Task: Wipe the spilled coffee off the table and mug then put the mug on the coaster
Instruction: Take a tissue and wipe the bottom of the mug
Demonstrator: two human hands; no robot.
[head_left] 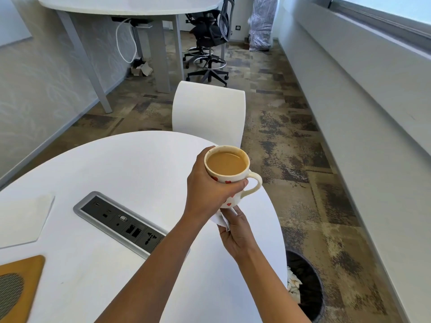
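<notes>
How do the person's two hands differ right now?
The left hand grips the mug round its side, fingers curled; the right hand sits lower, pinching a white tissue. The left hand seems to carry the mug just above the table; the right hand holds the tissue at the mug's base. Both work on the same mug.

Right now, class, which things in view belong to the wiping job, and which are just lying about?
Job: mug, tissue, coaster, table, left hand, right hand.
Lying about: socket panel, chair, bin, wooden pad.
</notes>
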